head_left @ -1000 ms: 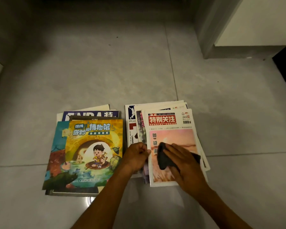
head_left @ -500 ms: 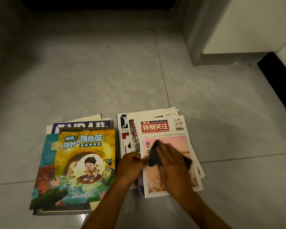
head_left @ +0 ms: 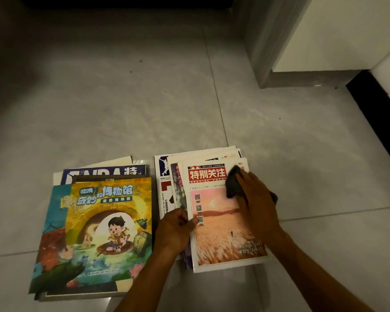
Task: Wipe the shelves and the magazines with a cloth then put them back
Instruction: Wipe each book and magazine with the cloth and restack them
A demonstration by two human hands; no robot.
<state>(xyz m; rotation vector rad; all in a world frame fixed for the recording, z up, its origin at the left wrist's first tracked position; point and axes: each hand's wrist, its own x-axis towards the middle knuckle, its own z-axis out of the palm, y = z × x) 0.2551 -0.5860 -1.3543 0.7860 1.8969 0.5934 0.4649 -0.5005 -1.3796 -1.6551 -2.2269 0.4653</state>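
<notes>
Two stacks of magazines lie on the grey tiled floor. The right stack is topped by a white magazine [head_left: 221, 239] with a red title and a pink sunset picture. My right hand [head_left: 256, 200] presses a dark cloth [head_left: 232, 183] onto that cover's upper right part, fingers spread over the cloth. My left hand [head_left: 175, 228] has curled fingers and rests at the magazine's left edge, holding the stack steady. The left stack is topped by a yellow cartoon magazine [head_left: 109, 224] showing a child in a boat.
A grey door frame [head_left: 263, 52] and a white wall stand at the upper right, with a black skirting strip [head_left: 378, 122] along the right. A dark opening runs along the top edge. Bare floor tiles [head_left: 122, 97] stretch beyond the stacks.
My right hand has slid the cloth from the middle of the cover up to its top right corner. The view has dipped, so the stacks sit lower in the frame.
</notes>
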